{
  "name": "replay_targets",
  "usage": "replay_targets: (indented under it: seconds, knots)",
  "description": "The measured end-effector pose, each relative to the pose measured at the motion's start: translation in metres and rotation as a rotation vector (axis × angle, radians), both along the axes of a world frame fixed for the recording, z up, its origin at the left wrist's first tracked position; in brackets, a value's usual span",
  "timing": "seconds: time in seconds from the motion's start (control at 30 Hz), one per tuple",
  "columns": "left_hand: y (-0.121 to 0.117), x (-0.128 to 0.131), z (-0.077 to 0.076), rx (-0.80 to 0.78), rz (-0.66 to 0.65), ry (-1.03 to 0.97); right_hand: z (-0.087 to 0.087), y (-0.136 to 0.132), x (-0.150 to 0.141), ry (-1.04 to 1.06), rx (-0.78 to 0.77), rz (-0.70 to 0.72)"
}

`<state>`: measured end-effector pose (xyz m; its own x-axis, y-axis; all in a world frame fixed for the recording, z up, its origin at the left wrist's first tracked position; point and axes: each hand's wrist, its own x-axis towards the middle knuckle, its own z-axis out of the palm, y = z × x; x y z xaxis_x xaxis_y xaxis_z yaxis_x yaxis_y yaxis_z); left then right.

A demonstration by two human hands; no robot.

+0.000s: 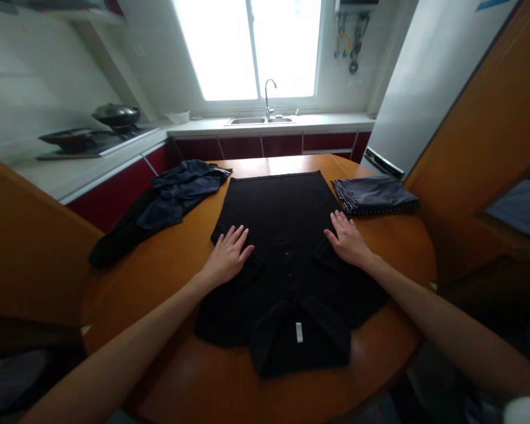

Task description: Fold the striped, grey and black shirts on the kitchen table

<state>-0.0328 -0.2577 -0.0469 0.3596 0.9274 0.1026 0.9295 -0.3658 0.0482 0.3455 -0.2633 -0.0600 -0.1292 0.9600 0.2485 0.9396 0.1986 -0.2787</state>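
Note:
A black polo shirt (282, 206) lies spread face up on the wooden table, its collar and white label toward me and its hem toward the window. My left hand (229, 254) rests flat on the shirt's left side, by the sleeve, with the fingers spread. On the opposite side my right hand (347, 238) lies flat near the other sleeve, fingers extended and thumb apart. Neither hand grips the cloth. Small buttons show on the placket between the hands.
The round wooden table (181, 253) also bears a loose pile of dark clothes (176, 194) at left and a folded dark garment (375, 194) at right. Beyond stand a counter with a sink (247, 121), a stove with a pan (117, 115), and a fridge (406, 82).

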Motion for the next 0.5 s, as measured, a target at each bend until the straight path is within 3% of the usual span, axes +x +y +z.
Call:
replay_targets:
  seconds: [0.17,0.3,0.4,0.5]
  knots:
    - [0.003,0.002,0.004,-0.001,0.105,0.036,0.003,-0.005,-0.001,-0.108,-0.112,-0.04]
    - [-0.005,0.007,0.009,0.053,0.144,0.032,0.009,-0.016,-0.008,-0.131,-0.073,-0.054]
    - [-0.017,0.014,0.011,0.097,0.063,0.028,0.011,-0.023,-0.012,-0.153,-0.116,0.019]
    - [-0.026,0.022,0.01,0.032,-0.031,0.022,0.013,-0.027,-0.014,-0.152,-0.171,0.03]
